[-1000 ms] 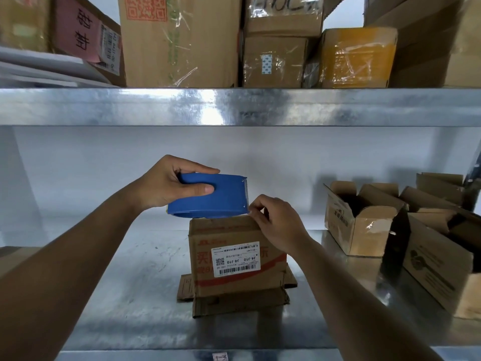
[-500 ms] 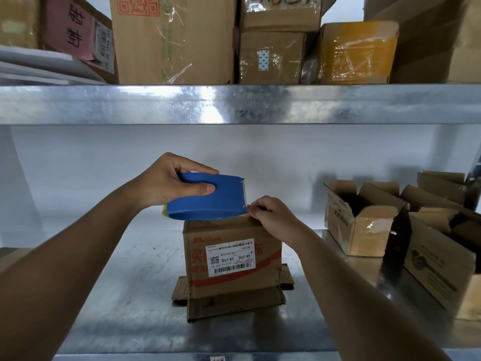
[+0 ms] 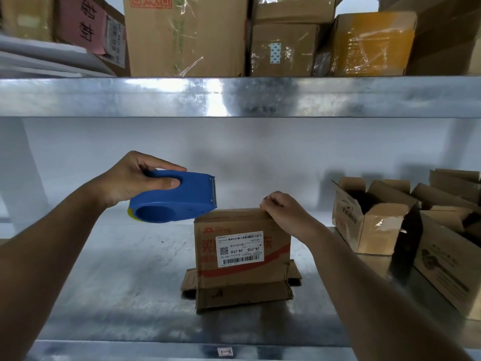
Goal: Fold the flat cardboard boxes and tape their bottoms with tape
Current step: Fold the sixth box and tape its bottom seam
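On the metal shelf (image 3: pixel 117 277) we find the cardboard box (image 3: pixel 242 256) standing upside down, its flaps splayed flat beneath it and its white barcode label (image 3: pixel 240 249) facing us inverted. A second ago the blue tape dispenser (image 3: pixel 174 198) lay pressed along the box's top; we now record it lifted clear and left of the box, its serrated blade just above the box's upper left corner. The left hand (image 3: pixel 135 178) grips the dispenser, thumb across its side, fingers wrapped over the back. The right hand (image 3: pixel 283 208), earlier pinching at the blade, now rests curled over the box's top right edge, holding it. Right of the box, well apart, stand folded open boxes (image 3: pixel 369 217), cut off by the frame edge. We cannot make out any tape on the box's top face, nor the small print on the label. The right fingertips are hidden behind the box's edge.
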`<act>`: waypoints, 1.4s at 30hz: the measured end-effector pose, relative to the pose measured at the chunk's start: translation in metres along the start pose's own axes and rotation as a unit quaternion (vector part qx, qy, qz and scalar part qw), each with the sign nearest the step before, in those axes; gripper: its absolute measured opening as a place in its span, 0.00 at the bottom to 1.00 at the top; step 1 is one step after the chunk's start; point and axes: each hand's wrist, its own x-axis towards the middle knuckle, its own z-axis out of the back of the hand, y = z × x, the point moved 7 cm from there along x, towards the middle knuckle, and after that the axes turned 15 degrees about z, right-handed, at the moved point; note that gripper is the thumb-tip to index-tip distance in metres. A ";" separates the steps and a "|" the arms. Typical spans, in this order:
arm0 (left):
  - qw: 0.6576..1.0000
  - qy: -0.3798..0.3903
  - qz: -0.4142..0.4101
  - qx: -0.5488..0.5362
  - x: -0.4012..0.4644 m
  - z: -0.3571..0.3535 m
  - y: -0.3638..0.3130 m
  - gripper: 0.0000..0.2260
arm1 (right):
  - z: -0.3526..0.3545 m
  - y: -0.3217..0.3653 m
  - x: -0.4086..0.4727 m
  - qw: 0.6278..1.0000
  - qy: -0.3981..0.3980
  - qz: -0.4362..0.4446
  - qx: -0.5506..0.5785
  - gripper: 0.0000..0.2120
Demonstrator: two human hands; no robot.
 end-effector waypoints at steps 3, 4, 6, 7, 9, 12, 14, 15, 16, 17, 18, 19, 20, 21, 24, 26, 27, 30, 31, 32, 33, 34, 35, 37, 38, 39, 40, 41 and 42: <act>1.000 -0.008 0.020 0.004 -0.004 0.006 0.009 0.14 | -0.003 0.004 0.002 1.000 -0.008 0.019 -0.015 0.15; 1.000 -0.010 0.026 0.007 -0.004 0.007 0.011 0.13 | -0.002 0.006 0.002 0.999 -0.015 0.024 -0.019 0.16; 0.999 -0.016 0.035 0.005 -0.001 0.006 0.013 0.12 | -0.001 0.005 0.002 0.999 -0.032 0.032 -0.020 0.15; 0.999 -0.018 0.040 -0.002 0.001 0.006 0.012 0.13 | -0.001 0.004 0.001 0.999 -0.035 0.032 -0.020 0.15; 0.999 -0.003 0.041 -0.020 0.004 0.004 0.009 0.21 | 0.001 0.004 0.000 0.999 -0.036 0.034 -0.022 0.13; 0.998 0.018 0.052 -0.017 0.011 0.001 0.001 0.37 | 0.004 0.002 -0.001 0.998 -0.038 0.034 -0.021 0.12; 0.998 0.028 0.058 -0.021 0.017 0.000 -0.002 0.39 | 0.003 -0.002 0.000 0.998 -0.042 0.034 -0.025 0.09; 0.997 0.030 0.061 -0.021 0.020 0.000 -0.002 0.39 | 0.003 -0.004 -0.001 0.998 -0.050 0.035 -0.023 0.08; 0.997 0.034 0.065 -0.022 0.022 0.000 -0.001 0.39 | 0.003 -0.006 -0.002 0.997 -0.060 0.034 -0.015 0.07; 0.997 0.041 0.069 -0.021 0.022 -0.001 0.001 0.39 | 0.003 -0.007 -0.003 0.997 -0.072 0.031 0.001 0.07; 0.996 0.048 0.075 -0.019 0.022 -0.003 0.003 0.39 | 0.004 -0.008 -0.004 0.996 -0.081 0.022 0.024 0.07; 0.995 0.050 0.080 -0.018 0.022 -0.005 0.006 0.39 | 0.004 -0.009 -0.004 0.995 -0.086 0.009 0.053 0.08; 0.995 0.048 0.081 -0.022 0.022 -0.005 0.009 0.39 | 0.006 -0.010 -0.003 0.993 -0.090 -0.005 0.082 0.10; 0.995 0.043 0.079 -0.031 0.023 -0.005 0.011 0.39 | 0.008 -0.010 -0.001 0.990 -0.091 -0.020 0.105 0.11; 0.996 0.036 0.075 -0.044 0.029 -0.008 0.010 0.38 | 0.013 -0.015 0.006 0.982 -0.093 -0.051 0.156 0.14; 0.995 0.048 0.079 -0.036 0.031 -0.013 0.007 0.38 | 0.017 -0.019 0.007 0.979 -0.104 -0.069 0.164 0.13; 0.995 0.055 0.082 -0.029 0.031 -0.016 0.006 0.38 | 0.019 -0.021 0.006 0.977 -0.112 -0.079 0.165 0.12; 0.993 0.068 0.097 -0.014 0.033 -0.025 0.006 0.30 | 0.025 -0.025 0.001 0.971 -0.121 -0.101 0.177 0.12; 0.992 0.070 0.105 -0.012 0.033 -0.027 0.006 0.28 | 0.028 -0.027 0.000 0.967 -0.124 -0.113 0.192 0.10; 0.992 0.073 0.107 -0.010 0.034 -0.030 0.006 0.28 | 0.030 -0.030 0.000 0.959 -0.131 -0.126 0.218 0.09; 0.992 0.075 0.105 -0.006 0.035 -0.032 0.005 0.32 | 0.031 -0.033 0.001 0.948 -0.139 -0.135 0.253 0.07; 0.992 0.076 0.102 -0.001 0.036 -0.033 0.004 0.36 | 0.031 -0.034 0.002 0.935 -0.145 -0.140 0.291 0.06; 0.992 0.078 0.100 0.001 0.037 -0.034 0.002 0.38 | 0.032 -0.032 0.002 0.924 -0.149 -0.144 0.321 0.05; 0.992 0.083 0.100 0.000 0.038 -0.034 0.000 0.39 | 0.033 -0.031 0.002 0.912 -0.153 -0.149 0.349 0.04; 0.991 0.085 0.100 0.000 0.039 -0.033 0.000 0.39 | 0.033 -0.031 0.001 0.909 -0.154 -0.154 0.354 0.04; 0.991 0.085 0.098 0.001 0.040 -0.033 0.001 0.39 | 0.034 -0.032 -0.001 0.906 -0.158 -0.158 0.359 0.04; 0.992 0.085 0.097 0.000 0.039 -0.032 0.003 0.39 | 0.035 -0.033 -0.003 0.901 -0.167 -0.163 0.367 0.05; 0.992 0.082 0.097 -0.002 0.039 -0.032 0.005 0.39 | 0.036 -0.037 -0.005 0.892 -0.182 -0.165 0.380 0.07; 0.992 0.077 0.095 -0.004 0.038 -0.032 0.007 0.39 | 0.037 -0.039 -0.006 0.883 -0.197 -0.165 0.394 0.08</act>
